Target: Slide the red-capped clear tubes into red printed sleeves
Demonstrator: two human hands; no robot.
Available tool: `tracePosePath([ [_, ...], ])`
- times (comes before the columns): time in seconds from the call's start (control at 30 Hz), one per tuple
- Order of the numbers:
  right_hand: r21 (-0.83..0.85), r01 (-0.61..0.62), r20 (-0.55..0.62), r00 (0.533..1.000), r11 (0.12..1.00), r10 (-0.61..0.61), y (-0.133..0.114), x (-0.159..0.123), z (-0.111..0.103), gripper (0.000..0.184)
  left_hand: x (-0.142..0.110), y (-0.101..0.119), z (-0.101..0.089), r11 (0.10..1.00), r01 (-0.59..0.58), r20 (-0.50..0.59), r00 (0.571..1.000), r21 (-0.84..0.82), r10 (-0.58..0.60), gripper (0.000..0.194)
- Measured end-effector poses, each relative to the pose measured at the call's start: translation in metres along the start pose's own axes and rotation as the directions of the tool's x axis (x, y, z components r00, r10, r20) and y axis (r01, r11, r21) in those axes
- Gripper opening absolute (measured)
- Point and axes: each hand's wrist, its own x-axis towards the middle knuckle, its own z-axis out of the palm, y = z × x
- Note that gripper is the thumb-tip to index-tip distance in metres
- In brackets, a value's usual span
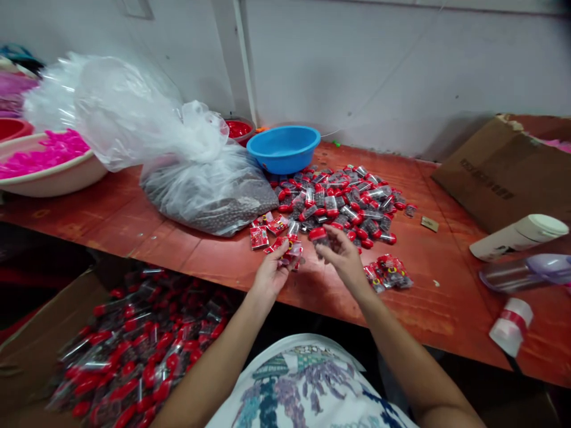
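My left hand (271, 272) pinches a small red printed plastic packet (291, 248) near the table's front edge. Between the thumb and fingers of my right hand (345, 257) is a small clear container with a red cap (318, 235), dark inside. The two hands are apart. Just beyond them lies a heap of similar red-capped containers (348, 199). More red packets (259, 238) are scattered left of the heap, and a cluster of packets (389, 272) lies right of my right hand.
A clear plastic bag of small dark beads (214, 196) slumps beside a blue basin (284, 156). Pink pieces fill a white basin (53, 178). Below left is a carton (33, 339) full of red-capped containers. At right are a cardboard box (499, 172), white bottle (513, 238) and tape roll (511, 326).
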Motion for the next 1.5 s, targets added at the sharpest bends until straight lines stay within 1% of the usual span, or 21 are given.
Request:
tracePosePath([
  [0.07,0.041,-0.039,0.004,0.999,0.998,0.039,0.004,-0.025,0.009,0.05,0.001,-0.003,0.001,1.0,-0.001,0.03,1.0,0.007,0.001,0.005],
  [0.17,0.02,-0.044,-0.02,0.999,0.999,0.045,0.012,-0.042,0.015,0.048,0.002,-0.009,0.003,0.999,-0.02,0.05,0.999,0.039,0.018,0.004],
  [0.3,-0.004,-0.016,-0.012,1.0,1.0,0.016,0.02,-0.043,0.012,0.049,0.0,-0.017,0.003,0.992,-0.084,0.059,0.995,0.097,0.078,0.01],
  [0.43,-0.014,0.037,-0.019,0.999,0.999,-0.038,0.022,-0.042,0.008,0.049,-0.004,-0.02,0.002,0.981,-0.151,0.099,0.985,0.125,0.14,0.02],
  [0.57,-0.026,0.064,0.074,0.995,0.998,-0.062,0.023,-0.046,0.006,0.043,-0.007,-0.019,0.002,0.963,-0.214,0.123,0.973,0.164,0.196,0.026],
  [0.63,-0.022,0.068,0.083,0.994,0.997,-0.066,0.024,-0.049,0.007,0.04,-0.008,-0.018,0.003,0.953,-0.229,0.14,0.969,0.2,0.203,0.026],
  [0.7,0.029,0.031,0.042,0.999,0.999,-0.032,0.025,-0.052,0.01,0.042,-0.011,-0.018,0.005,0.945,-0.23,0.156,0.968,0.232,0.197,0.026],
  [0.8,0.152,-0.035,-0.037,0.998,0.988,0.041,0.024,-0.055,0.014,0.045,-0.016,-0.017,0.007,0.937,-0.232,0.18,0.965,0.261,0.189,0.026],
  [0.9,0.205,-0.048,-0.072,0.995,0.978,0.064,0.021,-0.055,0.015,0.042,-0.02,-0.015,0.008,0.939,-0.235,0.213,0.96,0.252,0.183,0.028],
  [1.0,0.208,-0.041,-0.084,0.995,0.977,0.06,0.02,-0.054,0.014,0.042,-0.024,-0.016,0.008,0.925,-0.257,0.288,0.942,0.281,0.174,0.028],
  [1.1,0.174,-0.006,-0.102,0.994,0.985,0.025,0.022,-0.054,0.013,0.042,-0.027,-0.019,0.006,0.887,-0.299,0.354,0.92,0.353,0.169,0.027],
  [1.23,0.096,0.054,-0.152,0.988,0.994,-0.039,0.027,-0.056,0.012,0.037,-0.029,-0.022,0.004,0.834,-0.348,0.391,0.903,0.429,0.175,0.023],
  [1.3,0.076,0.057,-0.139,0.989,0.996,-0.046,0.028,-0.057,0.01,0.037,-0.029,-0.02,0.003,0.817,-0.367,0.392,0.9,0.445,0.19,0.024],
  [1.33,0.071,0.046,-0.114,0.993,0.996,-0.037,0.028,-0.057,0.009,0.038,-0.028,-0.019,0.004,0.813,-0.379,0.391,0.897,0.442,0.206,0.024],
  [1.43,0.088,-0.02,-0.003,1.0,0.996,0.021,0.028,-0.057,0.003,0.037,-0.026,-0.012,0.004,0.815,-0.405,0.383,0.89,0.414,0.248,0.027],
  [1.5,0.14,-0.08,0.028,0.997,0.987,0.077,0.026,-0.057,-0.001,0.032,-0.026,-0.009,0.005,0.828,-0.39,0.368,0.898,0.403,0.243,0.028],
])
